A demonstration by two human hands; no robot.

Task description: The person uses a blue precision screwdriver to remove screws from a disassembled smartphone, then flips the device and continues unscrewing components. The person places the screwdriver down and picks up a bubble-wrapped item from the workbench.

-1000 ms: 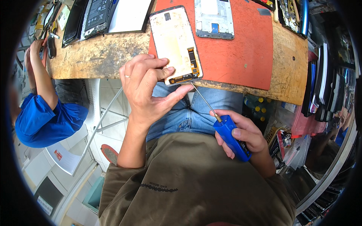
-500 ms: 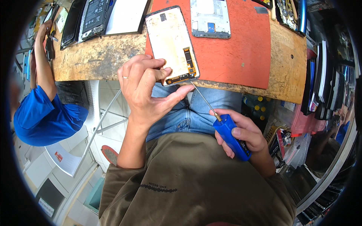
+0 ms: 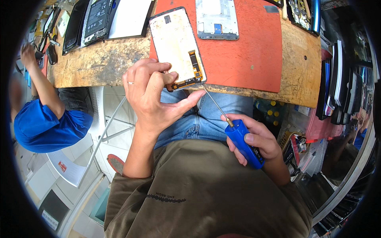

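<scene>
At the counter's (image 3: 103, 59) near edge, the left hand (image 3: 147, 97) covers the lower left corner of the phone panel (image 3: 176, 43). Whether the tip of the blue-handled tool (image 3: 237, 134) touches that panel or the thumb is too small to tell; the right hand (image 3: 262, 143) hides part of the handle. The picture's upper edge cuts off the metal frame (image 3: 206, 18), the phone with a battery (image 3: 97, 22) and, by the counter's right edge, the tool tray (image 3: 304, 29). A co-worker's hand (image 3: 27, 55) near the left edge is blurred.
</scene>
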